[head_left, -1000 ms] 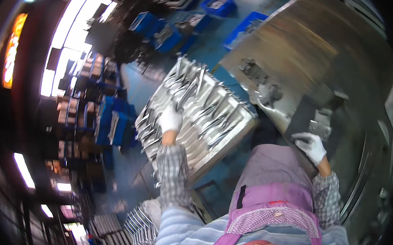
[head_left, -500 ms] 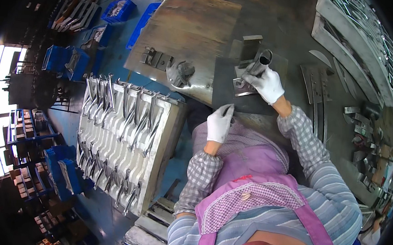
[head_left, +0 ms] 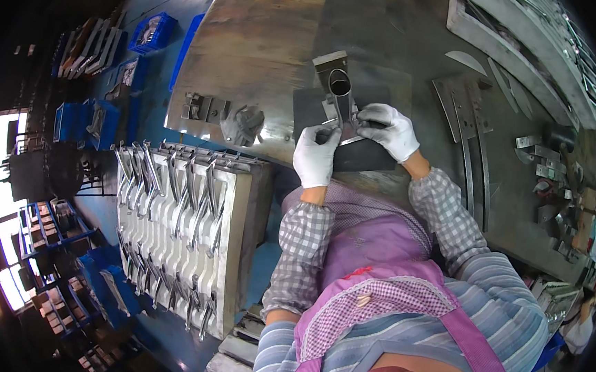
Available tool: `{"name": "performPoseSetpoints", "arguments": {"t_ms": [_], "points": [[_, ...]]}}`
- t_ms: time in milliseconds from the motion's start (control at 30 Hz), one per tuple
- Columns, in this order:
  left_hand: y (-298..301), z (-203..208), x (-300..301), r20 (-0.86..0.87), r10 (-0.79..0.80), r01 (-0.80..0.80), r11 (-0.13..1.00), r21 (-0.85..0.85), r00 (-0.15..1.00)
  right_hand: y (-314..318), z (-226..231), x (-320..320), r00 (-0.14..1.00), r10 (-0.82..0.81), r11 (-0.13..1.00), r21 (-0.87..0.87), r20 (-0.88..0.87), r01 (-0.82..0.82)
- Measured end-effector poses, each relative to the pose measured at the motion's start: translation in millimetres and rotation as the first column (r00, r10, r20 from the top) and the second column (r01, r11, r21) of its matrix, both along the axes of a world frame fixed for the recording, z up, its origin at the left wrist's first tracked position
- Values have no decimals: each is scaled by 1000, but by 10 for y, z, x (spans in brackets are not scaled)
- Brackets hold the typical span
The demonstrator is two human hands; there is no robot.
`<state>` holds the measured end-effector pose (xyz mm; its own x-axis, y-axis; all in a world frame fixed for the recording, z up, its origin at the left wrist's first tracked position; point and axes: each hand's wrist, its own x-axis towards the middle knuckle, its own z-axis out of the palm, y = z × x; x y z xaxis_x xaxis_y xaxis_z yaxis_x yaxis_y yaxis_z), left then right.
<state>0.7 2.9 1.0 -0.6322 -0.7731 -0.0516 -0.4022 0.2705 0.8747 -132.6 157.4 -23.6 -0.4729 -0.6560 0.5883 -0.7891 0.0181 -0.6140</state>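
**Flared tube held at the fixture, both hands in close**

Left hand [head_left: 316, 157], white-gloved: thumb and forefinger drawn near together beside the tube's near end; grip itself hidden, cannot tell. Right hand [head_left: 395, 134], white-gloved: fingers bent in from the other side; likewise cannot tell whether clamped.

Shiny grey metal tube [head_left: 344, 105] with a round open mouth: above the dark rectangular mat [head_left: 365, 157], mouth pointing away from the person. Grey metal fixture with a raised plate [head_left: 325, 65]: at the mat's far edge.

Judgement: seat the narrow end squarely, press evenly from both sides, keep fingertips off the contact faces, check the mouth for twist before letting go.

Desk [head_left: 384, 36] extends beyond the mat; white grooved rack [head_left: 232, 250] of thin metal parts lies left of the mat, nearer the person.
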Motion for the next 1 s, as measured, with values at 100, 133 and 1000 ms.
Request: {"name": "performPoseSetpoints", "arguments": {"t_ms": [100,133,1000], "points": [[-44,-15,1,82,-17,17,1000,0,996,-45,-48,83,985,-85,996,-12,148,87],[-50,-19,11,88,-19,19,1000,-1,996,-52,-32,103,951,-109,992,-28,288,122],[-1761,1180,2396,223,376,-209,818,-536,899,-880,412,958,967,75,950,278,243,-144]]}}
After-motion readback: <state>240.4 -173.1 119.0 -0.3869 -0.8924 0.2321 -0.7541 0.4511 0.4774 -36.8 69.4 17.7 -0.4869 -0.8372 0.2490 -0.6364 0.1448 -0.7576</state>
